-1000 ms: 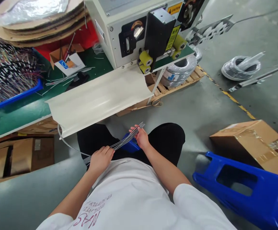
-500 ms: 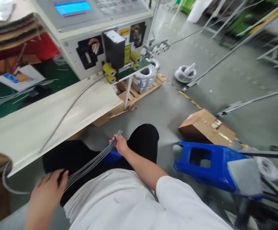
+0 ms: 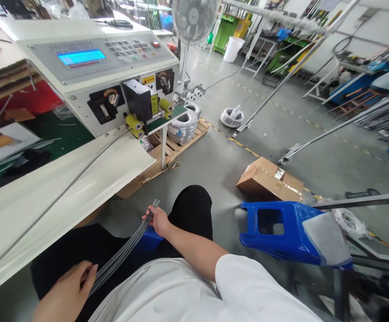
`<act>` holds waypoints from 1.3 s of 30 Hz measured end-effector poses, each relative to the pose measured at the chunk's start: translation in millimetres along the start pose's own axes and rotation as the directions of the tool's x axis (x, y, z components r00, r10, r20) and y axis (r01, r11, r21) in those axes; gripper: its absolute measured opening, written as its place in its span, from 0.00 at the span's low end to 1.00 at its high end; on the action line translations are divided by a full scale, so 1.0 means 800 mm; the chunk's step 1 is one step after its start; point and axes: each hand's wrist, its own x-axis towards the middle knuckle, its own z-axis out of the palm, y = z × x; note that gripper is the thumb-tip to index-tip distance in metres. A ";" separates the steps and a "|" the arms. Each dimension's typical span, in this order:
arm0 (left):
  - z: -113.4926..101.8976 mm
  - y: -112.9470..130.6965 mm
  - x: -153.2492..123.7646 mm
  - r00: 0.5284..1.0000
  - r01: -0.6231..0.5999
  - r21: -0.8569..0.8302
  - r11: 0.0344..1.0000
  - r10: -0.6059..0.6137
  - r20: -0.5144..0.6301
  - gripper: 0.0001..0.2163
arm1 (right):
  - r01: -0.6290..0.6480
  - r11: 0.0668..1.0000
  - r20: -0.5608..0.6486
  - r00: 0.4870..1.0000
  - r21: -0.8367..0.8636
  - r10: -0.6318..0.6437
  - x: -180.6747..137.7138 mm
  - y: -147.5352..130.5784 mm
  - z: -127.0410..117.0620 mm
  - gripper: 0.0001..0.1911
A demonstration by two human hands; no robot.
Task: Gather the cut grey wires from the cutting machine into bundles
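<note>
Apparently bundling thin grey-sheathed cables (image 3: 129,244), clamped near tips in right hand (image 3: 160,222). Cannot tell grip of left hand (image 3: 71,285). Next, likely requires tip-levelling.

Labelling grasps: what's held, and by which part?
A bundle of gray cables, held by the right hand near its upper end. The left hand is at the lower visible part; whether it grips cannot be told.

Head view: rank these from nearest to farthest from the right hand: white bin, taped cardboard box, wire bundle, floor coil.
1. Wire bundle: in the right hand.
2. Taped cardboard box: floor, ahead and right.
3. Floor coil: beyond the box.
4. White bin: far background.
</note>
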 end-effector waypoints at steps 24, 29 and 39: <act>-0.113 0.055 0.149 0.764 0.102 0.140 0.985 0.013 -0.645 0.31 | 0.021 0.998 0.094 0.995 -0.055 -0.016 0.001 -0.011 -0.004 0.23; -0.117 0.057 0.130 0.821 0.157 0.132 0.979 -0.055 -0.568 0.30 | 0.020 0.998 0.099 0.995 -0.067 -0.013 0.000 -0.012 -0.003 0.20; -0.116 0.027 0.096 0.825 -0.094 0.272 0.958 0.228 -0.518 0.13 | 0.028 0.997 0.105 0.994 -0.078 -0.020 -0.002 -0.015 -0.001 0.20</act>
